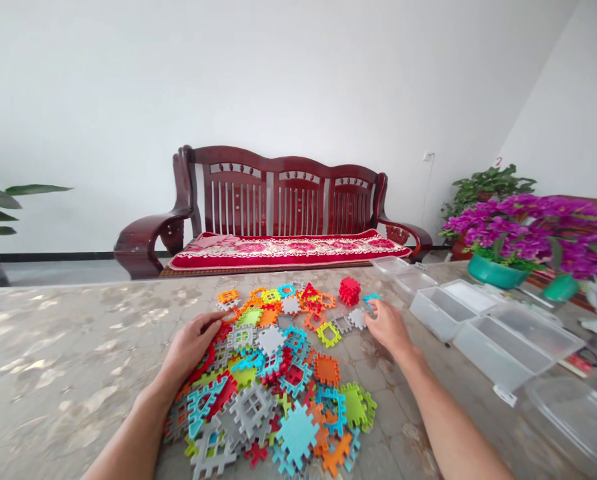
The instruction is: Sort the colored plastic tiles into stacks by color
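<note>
The left hand (198, 339) lies at the left edge of the loose pile (271, 340), and the right hand (387, 325) is bent beside the blue piece (370, 297) and grey piece (357, 319) — whether these 2 hands grip anything, I cannot tell. The red stack (349, 291) stands near the right hand, so a careless sweep could topple it — and a left push could spread the pile.

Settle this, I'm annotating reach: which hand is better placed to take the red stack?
Probably the right hand: it is much nearer the red stack, while the left hand is across the pile of pieces.
</note>
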`<state>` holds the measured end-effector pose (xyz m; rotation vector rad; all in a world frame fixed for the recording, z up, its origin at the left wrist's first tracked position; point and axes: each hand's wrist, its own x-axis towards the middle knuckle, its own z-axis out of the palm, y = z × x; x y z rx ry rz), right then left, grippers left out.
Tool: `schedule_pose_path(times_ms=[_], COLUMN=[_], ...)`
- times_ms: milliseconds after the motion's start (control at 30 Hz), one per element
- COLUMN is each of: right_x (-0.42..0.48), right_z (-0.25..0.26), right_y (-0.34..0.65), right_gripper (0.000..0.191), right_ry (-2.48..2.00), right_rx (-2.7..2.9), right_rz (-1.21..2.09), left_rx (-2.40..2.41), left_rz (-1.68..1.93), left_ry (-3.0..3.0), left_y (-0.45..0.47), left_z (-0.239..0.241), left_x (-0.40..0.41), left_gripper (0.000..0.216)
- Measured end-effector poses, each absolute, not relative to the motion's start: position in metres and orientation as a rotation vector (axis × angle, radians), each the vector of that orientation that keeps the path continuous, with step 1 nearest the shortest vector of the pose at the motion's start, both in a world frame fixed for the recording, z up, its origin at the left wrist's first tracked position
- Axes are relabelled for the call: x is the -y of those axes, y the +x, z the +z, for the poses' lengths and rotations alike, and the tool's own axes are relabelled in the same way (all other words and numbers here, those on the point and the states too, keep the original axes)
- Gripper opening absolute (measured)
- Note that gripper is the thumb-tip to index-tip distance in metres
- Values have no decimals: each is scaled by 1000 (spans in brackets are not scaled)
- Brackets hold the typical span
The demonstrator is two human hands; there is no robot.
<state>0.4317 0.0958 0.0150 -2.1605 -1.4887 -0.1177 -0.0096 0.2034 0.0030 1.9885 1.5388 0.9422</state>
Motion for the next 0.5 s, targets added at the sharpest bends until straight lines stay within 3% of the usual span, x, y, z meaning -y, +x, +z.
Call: schedule_pose_path(times_ms=[267, 500], right_x=[-87, -90], right_z=[20, 11], right_y=[415, 418], right_gripper=[57, 54], right_ry=[-2209, -2196], right_rx=[1698, 1606], right_rz=[-134, -140], left_rx=[-1545, -1537], left_rz=[948, 949], left_ry=[1997, 2002], left_y=[-9, -10], left_z=[1, 0], left_x=[-205, -206], left_gripper=[50, 50])
